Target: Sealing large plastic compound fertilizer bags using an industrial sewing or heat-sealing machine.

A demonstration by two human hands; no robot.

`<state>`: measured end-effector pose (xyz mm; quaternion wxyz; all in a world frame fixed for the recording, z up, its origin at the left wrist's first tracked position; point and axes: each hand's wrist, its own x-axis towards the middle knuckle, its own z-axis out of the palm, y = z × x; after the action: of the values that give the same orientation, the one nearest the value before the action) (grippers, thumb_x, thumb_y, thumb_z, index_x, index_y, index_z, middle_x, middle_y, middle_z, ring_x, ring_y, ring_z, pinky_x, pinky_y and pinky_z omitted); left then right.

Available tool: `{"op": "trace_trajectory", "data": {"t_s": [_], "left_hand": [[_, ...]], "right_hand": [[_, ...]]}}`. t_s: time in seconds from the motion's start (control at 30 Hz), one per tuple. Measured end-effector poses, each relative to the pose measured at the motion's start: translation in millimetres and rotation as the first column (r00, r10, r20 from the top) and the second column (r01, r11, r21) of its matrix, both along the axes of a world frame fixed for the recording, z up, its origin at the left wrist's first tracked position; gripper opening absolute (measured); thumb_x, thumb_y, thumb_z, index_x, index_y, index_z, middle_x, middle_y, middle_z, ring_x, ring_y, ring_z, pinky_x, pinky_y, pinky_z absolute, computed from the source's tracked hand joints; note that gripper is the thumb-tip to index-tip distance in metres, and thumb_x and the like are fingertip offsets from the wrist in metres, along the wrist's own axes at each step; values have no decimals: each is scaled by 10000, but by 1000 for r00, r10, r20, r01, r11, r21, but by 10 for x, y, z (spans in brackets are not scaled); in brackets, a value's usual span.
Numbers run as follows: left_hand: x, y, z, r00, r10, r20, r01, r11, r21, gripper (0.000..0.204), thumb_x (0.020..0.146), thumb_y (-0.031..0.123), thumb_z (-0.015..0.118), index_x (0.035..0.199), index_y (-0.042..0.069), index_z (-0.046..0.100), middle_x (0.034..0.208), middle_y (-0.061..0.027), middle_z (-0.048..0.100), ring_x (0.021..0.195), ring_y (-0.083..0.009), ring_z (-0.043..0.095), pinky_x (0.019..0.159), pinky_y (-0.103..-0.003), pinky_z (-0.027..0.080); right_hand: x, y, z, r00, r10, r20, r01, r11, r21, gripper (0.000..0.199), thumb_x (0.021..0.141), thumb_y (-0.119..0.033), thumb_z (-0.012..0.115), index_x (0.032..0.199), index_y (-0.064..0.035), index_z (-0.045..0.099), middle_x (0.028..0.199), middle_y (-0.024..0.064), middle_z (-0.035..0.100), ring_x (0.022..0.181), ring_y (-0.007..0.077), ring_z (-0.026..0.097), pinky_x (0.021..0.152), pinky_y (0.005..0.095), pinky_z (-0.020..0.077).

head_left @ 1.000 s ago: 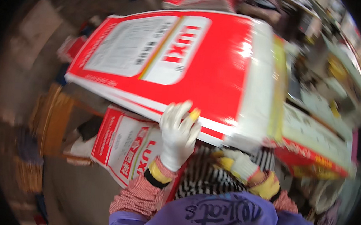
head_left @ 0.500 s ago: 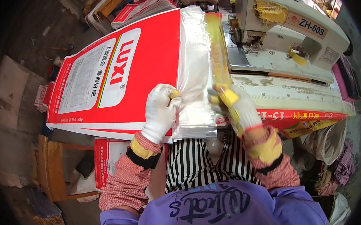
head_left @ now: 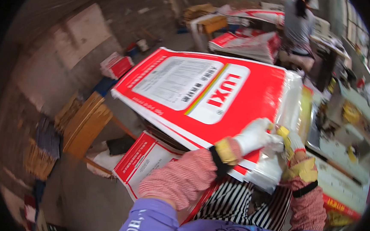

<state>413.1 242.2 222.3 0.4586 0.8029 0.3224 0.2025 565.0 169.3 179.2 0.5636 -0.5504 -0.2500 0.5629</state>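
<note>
A cluttered workshop with a dusty concrete floor [head_left: 81, 194] lies below, wooden slats [head_left: 83, 123] stacked at the left and a sewing station [head_left: 343, 126] at the right. Both gloved hands meet at the near right edge of a big red-and-white woven sack [head_left: 203, 95]. The left hand [head_left: 256, 135], in a white glove, is closed in a pinch on the clear plastic liner [head_left: 288, 105] at the sack's open end; the right hand [head_left: 292, 144], in a white-and-yellow glove, is closed on the same edge, touching the left.

Half a second ago the hands were a little apart on that end and the sack lay lengthwise to the left with the sewing machine right above it; now the sack has swung farther out and the hands have come together, so the mouth looks gathered rather than spread.

Under the sack more red sacks [head_left: 147, 160] are stacked. Far off, another person [head_left: 298, 24] sits beside another pile of sacks [head_left: 246, 42].
</note>
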Motion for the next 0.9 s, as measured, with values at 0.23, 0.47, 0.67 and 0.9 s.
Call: {"op": "trace_trajectory", "data": {"t_s": [0.23, 0.47, 0.67, 0.9], "left_hand": [[-60, 343, -67, 961, 150, 231, -105, 975, -198, 180, 736, 81, 655, 835, -31, 555, 748, -97, 604, 659, -157, 574, 604, -282, 475], [-430, 448, 328, 929, 254, 268, -286, 954, 87, 169, 760, 108, 626, 801, -2, 504, 731, -102, 591, 699, -169, 580, 632, -304, 468], [-483, 264, 536, 954, 124, 273, -177, 968, 177, 140, 737, 84, 604, 775, 11, 490, 667, -112, 548, 618, -194, 543, 587, -310, 442], [-1065, -137, 281, 913, -380, 148, 281, 850, 446, 124, 736, 94, 576, 768, 2, 499, 710, -149, 489, 683, -316, 519, 623, -377, 428]], "right_hand": [[246, 383, -386, 934, 10, 357, 106, 947, -305, 381, 844, -450, 494, 780, -83, 575, 448, 23, 433, 353, 200, 448, 400, 324, 411], [-99, 225, 111, -335, -80, 939, -57, 996, 64, 396, 728, -343, 599, 1029, -88, 576, 879, 133, 606, 789, 241, 614, 675, 344, 479], [-690, 164, -229, -739, 97, 667, -597, 363, -715, 226, 742, -173, 544, 886, -19, 627, 779, 122, 617, 745, 294, 601, 666, 382, 486], [-1157, -190, 1406, 9, 135, 991, -704, 705, -90, 231, 786, -199, 546, 961, -64, 612, 820, 102, 621, 757, 209, 605, 669, 312, 478]]}}
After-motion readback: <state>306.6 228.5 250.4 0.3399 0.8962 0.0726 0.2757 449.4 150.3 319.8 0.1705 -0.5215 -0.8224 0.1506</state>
